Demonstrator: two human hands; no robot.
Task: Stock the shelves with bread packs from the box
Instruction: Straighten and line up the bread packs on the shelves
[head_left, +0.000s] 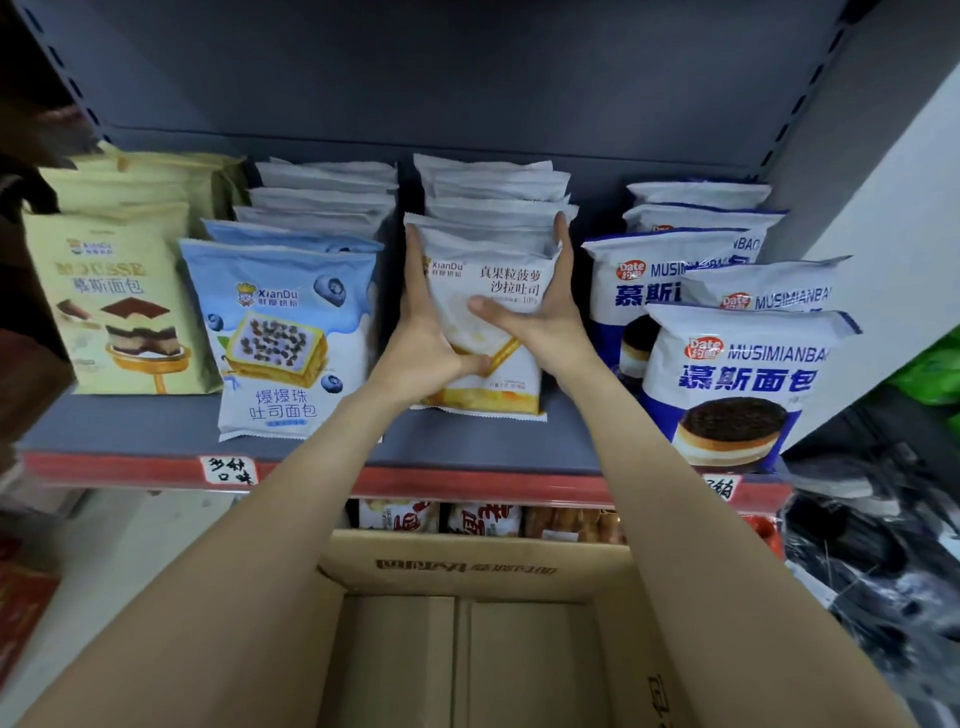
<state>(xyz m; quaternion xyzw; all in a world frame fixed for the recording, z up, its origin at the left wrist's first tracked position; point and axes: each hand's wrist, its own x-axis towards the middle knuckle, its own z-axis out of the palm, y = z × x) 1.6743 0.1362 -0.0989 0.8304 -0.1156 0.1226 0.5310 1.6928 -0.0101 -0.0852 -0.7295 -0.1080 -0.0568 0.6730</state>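
Bread pack being seated at the front of its row on the shelf.
Left hand and right hand clasp its sides; next, release and check the box, which looks empty.

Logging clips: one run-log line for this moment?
hands: left, right gripping white pineapple-toast bread pack | place: grey shelf | cardboard box: bottom bare

Handwritten price tag on shelf edge; perhaps dark bags rightward
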